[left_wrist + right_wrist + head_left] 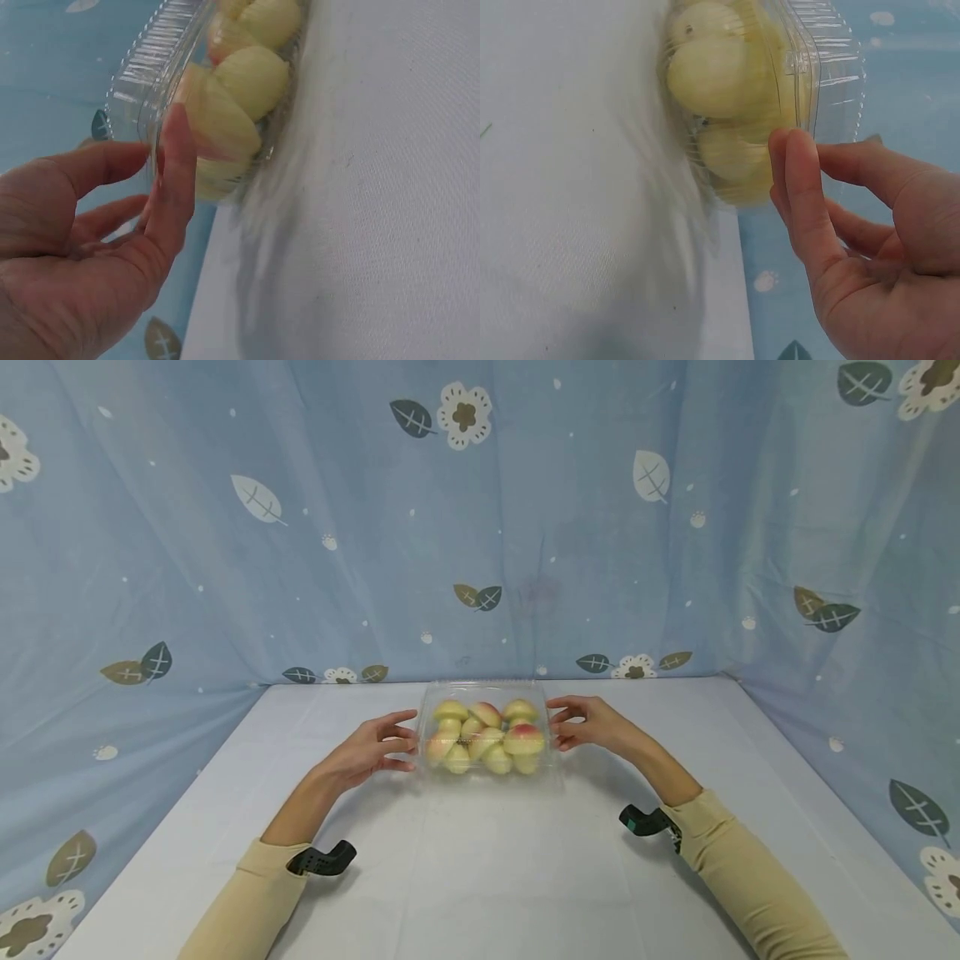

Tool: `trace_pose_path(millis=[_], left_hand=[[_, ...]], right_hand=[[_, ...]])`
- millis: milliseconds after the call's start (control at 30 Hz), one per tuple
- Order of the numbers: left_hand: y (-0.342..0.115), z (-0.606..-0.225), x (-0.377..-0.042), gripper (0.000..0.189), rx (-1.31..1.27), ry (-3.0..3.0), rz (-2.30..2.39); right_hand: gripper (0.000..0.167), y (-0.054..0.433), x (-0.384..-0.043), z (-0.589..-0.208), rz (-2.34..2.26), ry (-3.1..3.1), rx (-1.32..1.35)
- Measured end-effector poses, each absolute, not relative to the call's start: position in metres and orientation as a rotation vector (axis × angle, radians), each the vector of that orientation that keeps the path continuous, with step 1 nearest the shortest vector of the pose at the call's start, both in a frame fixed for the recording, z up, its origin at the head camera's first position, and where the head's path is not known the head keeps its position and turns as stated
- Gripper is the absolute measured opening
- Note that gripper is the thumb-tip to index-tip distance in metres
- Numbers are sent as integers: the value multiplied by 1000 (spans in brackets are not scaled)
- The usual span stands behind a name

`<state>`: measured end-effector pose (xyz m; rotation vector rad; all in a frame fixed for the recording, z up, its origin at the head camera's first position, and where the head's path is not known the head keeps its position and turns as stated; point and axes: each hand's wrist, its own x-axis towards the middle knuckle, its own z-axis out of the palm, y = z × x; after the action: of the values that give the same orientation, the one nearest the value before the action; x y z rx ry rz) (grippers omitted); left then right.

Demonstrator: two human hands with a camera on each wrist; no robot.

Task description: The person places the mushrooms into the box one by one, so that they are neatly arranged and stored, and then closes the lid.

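Note:
A clear plastic clamshell box [486, 770] sits near the back of the white table, holding several yellow-green, pink-blushed mushroom-shaped pieces [523, 740]. At its left side my left hand [367, 750] has its fingers spread, the fingertips at the box wall. Up close in the left wrist view, one long finger [178, 161] lies straight along that wall. My right hand [592, 725] mirrors this on the other side, fingertips against or very close to the box edge. In the right wrist view, a straight finger [804, 180] reaches up to the wall. Firm contact is hard to judge.
The white-covered table [480, 877] spreads out in front of the box. Close behind hangs a blue patterned curtain [360, 543], which also lines both sides. A black wrist device [322, 858] sticks out from the left sleeve, another [645, 820] from the right.

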<state>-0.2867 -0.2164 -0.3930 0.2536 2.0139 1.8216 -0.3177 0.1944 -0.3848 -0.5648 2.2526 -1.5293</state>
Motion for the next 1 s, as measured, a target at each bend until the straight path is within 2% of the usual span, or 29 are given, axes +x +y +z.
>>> trace_pose_path(millis=[667, 1000], left_hand=[[-222, -396, -287, 84, 317, 1914, 1824], [-220, -396, -287, 78, 375, 1918, 1821]], right_hand=[[62, 193, -317, -387, -1565, 2211, -537], [62, 195, -318, -389, -1611, 2158, -500]])
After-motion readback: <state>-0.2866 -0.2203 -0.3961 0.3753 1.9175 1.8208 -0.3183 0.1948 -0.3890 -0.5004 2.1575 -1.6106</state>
